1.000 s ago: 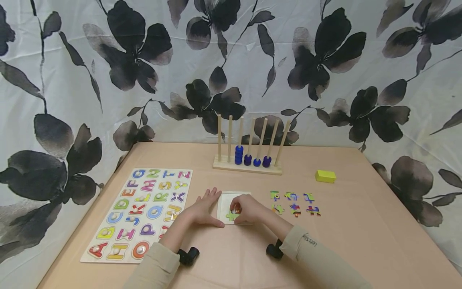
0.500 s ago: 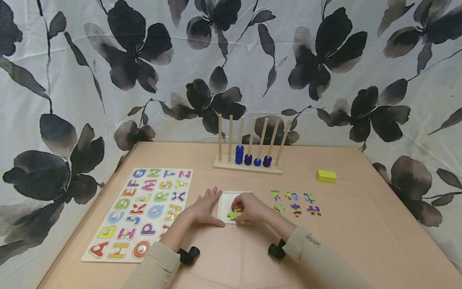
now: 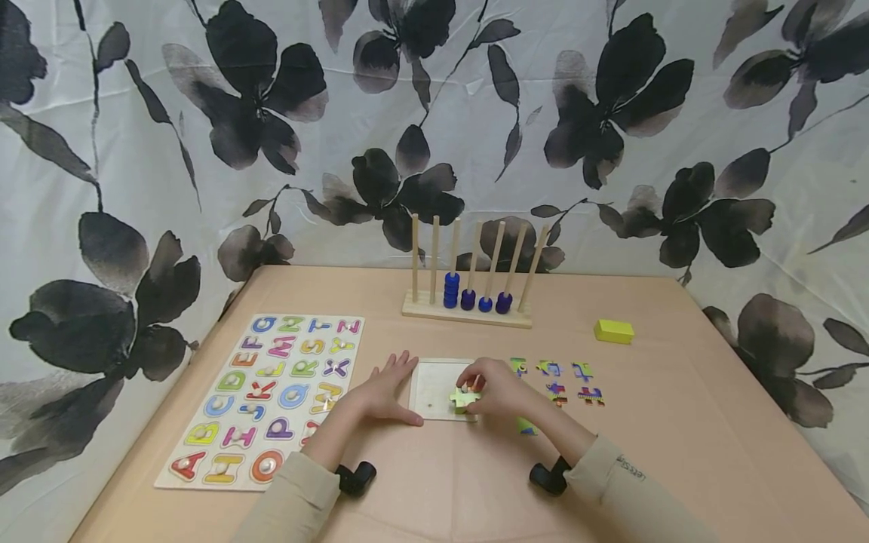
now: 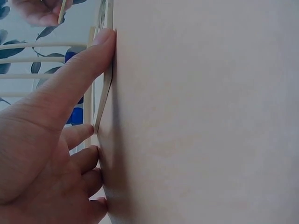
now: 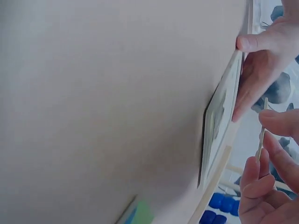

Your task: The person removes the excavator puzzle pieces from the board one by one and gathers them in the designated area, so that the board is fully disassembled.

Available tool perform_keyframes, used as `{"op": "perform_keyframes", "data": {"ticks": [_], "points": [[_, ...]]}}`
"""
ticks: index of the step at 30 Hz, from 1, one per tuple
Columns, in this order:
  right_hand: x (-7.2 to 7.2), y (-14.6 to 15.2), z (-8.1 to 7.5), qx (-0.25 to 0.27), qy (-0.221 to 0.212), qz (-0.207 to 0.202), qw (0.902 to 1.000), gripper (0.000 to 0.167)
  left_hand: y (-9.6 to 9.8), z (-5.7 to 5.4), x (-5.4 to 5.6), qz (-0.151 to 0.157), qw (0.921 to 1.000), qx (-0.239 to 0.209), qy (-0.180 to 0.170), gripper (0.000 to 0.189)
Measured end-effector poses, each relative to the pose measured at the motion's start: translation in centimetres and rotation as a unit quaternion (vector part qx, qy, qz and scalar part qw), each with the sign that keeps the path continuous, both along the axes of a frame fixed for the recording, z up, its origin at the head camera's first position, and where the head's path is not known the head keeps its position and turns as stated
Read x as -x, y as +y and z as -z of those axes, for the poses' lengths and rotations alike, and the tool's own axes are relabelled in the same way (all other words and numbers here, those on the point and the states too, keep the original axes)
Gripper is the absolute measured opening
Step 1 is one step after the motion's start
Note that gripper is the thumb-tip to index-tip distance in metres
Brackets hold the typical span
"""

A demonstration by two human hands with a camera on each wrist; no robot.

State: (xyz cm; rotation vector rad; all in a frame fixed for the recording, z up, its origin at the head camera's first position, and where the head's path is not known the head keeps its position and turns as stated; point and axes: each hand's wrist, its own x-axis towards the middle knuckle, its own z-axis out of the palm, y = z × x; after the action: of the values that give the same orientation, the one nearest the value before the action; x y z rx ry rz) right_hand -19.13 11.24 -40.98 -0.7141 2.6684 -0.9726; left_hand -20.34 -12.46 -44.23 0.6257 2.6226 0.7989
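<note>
My right hand point(image 3: 502, 391) pinches a light green jigsaw puzzle piece point(image 3: 462, 399) between thumb and fingers. In the right wrist view this thin piece point(image 5: 261, 143) is seen edge-on, raised off the white puzzle tray point(image 5: 224, 107). The square tray point(image 3: 429, 383) lies flat on the table, its right part hidden behind my right hand. Along the tray's left edge rests my left hand point(image 3: 382, 394), fingers spread; its thumb point(image 4: 93, 58) touches the near edge in the left wrist view. Several loose puzzle pieces point(image 3: 557, 392) lie right of the tray, one partly under my right forearm.
An alphabet board point(image 3: 271, 392) with colourful letters lies at the left. Behind the tray stands a wooden peg rack point(image 3: 468, 313) with blue beads. A yellow block point(image 3: 614, 331) sits at the back right of the table point(image 3: 679, 437).
My right hand has lifted the green puzzle piece from the tray's surface and moved it to the right, tilting it. My left hand stays in place at the tray.
</note>
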Motion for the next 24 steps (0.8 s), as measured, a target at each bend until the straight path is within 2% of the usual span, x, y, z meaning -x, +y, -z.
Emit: {"op": "perform_keyframes", "data": {"ticks": [10, 24], "points": [[-1.3, 3.0, -1.0, -0.005, 0.021, 0.018, 0.9996, 0.028, 0.1, -0.4, -0.1, 0.0, 1.0, 0.001, -0.002, 0.107], [-2.7, 8.5, -0.7, 0.001, 0.046, 0.037, 0.9983, 0.027, 0.1, -0.2, -0.1, 0.0, 1.0, 0.005, -0.001, 0.107]]}}
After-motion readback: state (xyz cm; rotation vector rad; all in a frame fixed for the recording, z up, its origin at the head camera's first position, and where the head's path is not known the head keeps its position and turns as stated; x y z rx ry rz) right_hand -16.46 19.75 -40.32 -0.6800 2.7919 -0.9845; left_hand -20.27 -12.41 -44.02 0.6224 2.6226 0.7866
